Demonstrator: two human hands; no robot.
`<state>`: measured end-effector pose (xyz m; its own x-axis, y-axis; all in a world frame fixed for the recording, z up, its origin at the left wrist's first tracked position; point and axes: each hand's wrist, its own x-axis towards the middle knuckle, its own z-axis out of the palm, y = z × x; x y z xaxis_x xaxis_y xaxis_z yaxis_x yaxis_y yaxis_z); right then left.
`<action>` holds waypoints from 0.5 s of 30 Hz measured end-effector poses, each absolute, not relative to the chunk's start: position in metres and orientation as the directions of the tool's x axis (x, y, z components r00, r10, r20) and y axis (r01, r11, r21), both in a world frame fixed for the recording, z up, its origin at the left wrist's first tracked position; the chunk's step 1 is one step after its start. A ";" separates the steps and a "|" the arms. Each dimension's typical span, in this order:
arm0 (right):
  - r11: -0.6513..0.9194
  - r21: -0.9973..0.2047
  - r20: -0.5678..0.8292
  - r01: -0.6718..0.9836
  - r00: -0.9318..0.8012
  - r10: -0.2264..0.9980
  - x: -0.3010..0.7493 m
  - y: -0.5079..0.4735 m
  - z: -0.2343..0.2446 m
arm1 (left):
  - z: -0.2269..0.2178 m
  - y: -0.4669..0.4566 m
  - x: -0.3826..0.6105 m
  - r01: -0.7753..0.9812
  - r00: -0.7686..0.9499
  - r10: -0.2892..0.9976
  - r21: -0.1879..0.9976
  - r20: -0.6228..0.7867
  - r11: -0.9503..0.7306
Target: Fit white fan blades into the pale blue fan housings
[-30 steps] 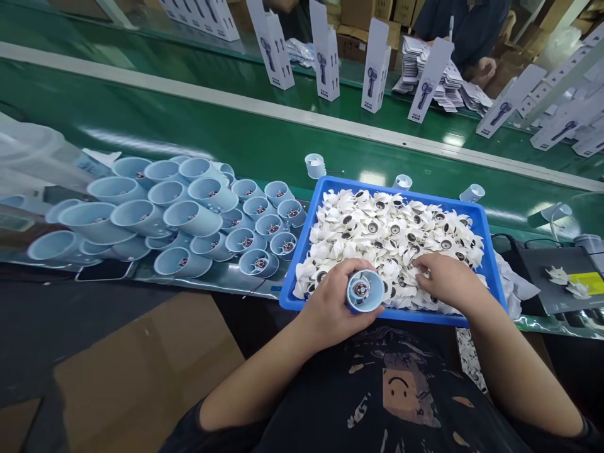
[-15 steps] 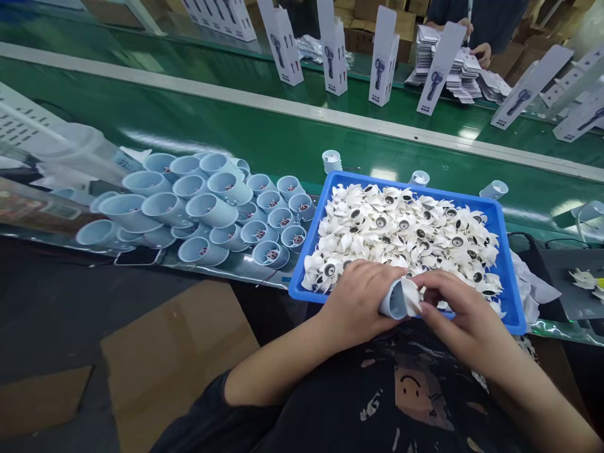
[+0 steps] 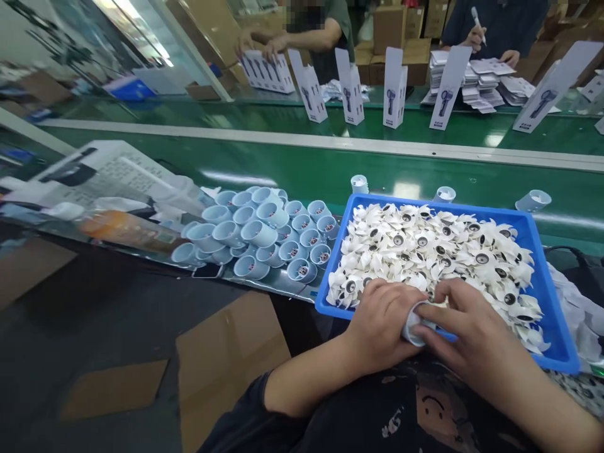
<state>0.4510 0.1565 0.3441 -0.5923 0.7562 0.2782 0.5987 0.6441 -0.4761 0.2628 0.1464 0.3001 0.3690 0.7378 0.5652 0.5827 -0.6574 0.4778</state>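
My left hand (image 3: 384,324) wraps round a light-blue plastic cup-shaped housing (image 3: 409,332), its mouth facing right. The thumb and fingers of my right hand (image 3: 476,330) reach into that mouth, closed on a white fan blade (image 3: 425,323) that now sits mostly inside the housing and is largely hidden. Both hands are over the near edge of a blue tray (image 3: 557,296), which is heaped with white fan blades (image 3: 425,242) with dark round hubs. To the left stands a pile of light-blue housings (image 3: 258,233), several with small reddish parts inside.
Three housings (image 3: 359,184) stand on the green conveyor behind the tray. Upright white boxes (image 3: 395,94) line the far side, where two people work, one holding a pen (image 3: 477,24). A bottle with an orange part (image 3: 127,228) lies left; cardboard (image 3: 231,365) is on the floor.
The fan blade has gone from the housing's mouth to mostly inside it, my right fingers following it in. The view has shifted left and up, bringing a second person into sight.
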 end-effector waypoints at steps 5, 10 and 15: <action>0.674 -0.626 0.314 0.393 -0.664 0.678 0.508 0.145 0.335 | 0.318 0.191 0.220 0.738 0.296 0.809 0.415 0.509 -0.531; 0.609 -0.559 0.385 0.563 -0.475 0.792 0.531 0.140 0.293 | 0.339 0.318 0.162 0.939 -0.095 0.977 0.343 0.193 0.024; 0.545 -0.684 0.389 0.485 -0.390 0.835 0.513 0.127 0.269 | 0.329 0.416 0.139 0.926 -0.281 0.959 0.256 -0.021 0.277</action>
<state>0.5132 0.1269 0.2691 -0.3901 0.8345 0.3891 0.4845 0.5454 -0.6840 0.1387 0.4155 0.3290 -0.2810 0.9595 -0.0208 0.9262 0.2768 0.2562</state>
